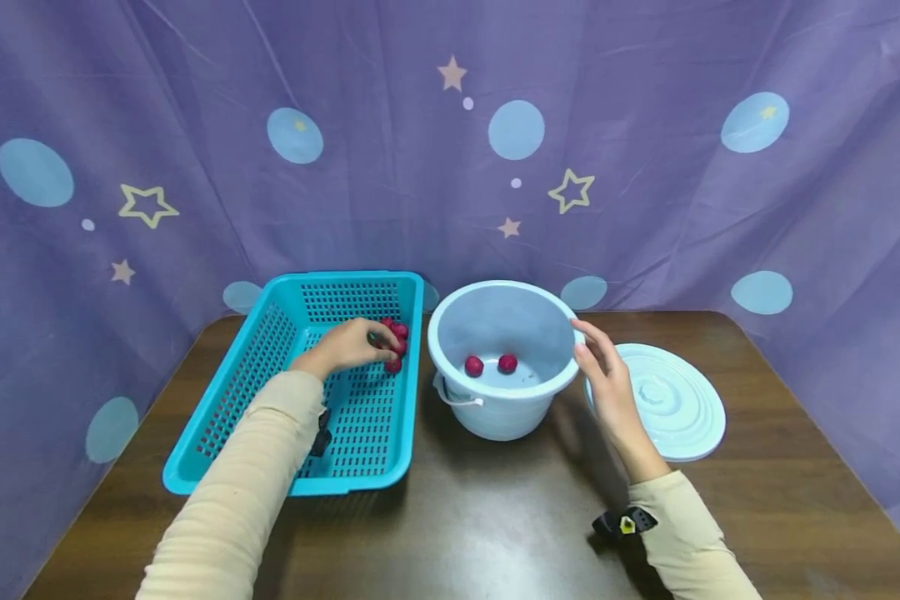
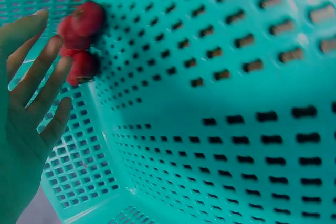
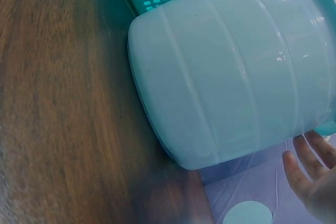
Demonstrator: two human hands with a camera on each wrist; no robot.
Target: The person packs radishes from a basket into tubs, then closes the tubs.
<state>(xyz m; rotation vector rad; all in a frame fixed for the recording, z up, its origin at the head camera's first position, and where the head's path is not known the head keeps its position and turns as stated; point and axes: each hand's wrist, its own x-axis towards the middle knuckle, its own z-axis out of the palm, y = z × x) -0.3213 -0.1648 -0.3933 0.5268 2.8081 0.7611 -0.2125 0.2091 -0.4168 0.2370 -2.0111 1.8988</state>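
Observation:
My left hand (image 1: 355, 343) reaches into a turquoise slotted basket (image 1: 178, 472), with its fingers beside several small round red fruits (image 1: 401, 331). In the left wrist view the fruits (image 2: 88, 18) lie clustered against the basket's side wall, and the fingers are spread and slightly bent, with nothing held between them. My right hand (image 1: 609, 385) is at the right side of a pale blue bucket (image 1: 510, 414), its fingertips at the rim. Two red fruits (image 1: 507, 363) lie on the bucket's bottom. The right wrist view has the fingers (image 3: 299, 174) extended close to the bucket's upper wall.
A round pale blue lid (image 1: 675, 408) lies flat on the brown wooden table (image 1: 465, 533), right of the bucket. The bucket's handle (image 1: 457, 402) hangs down at its front left. Behind the table hangs a purple curtain (image 1: 390, 150) with stars and dots.

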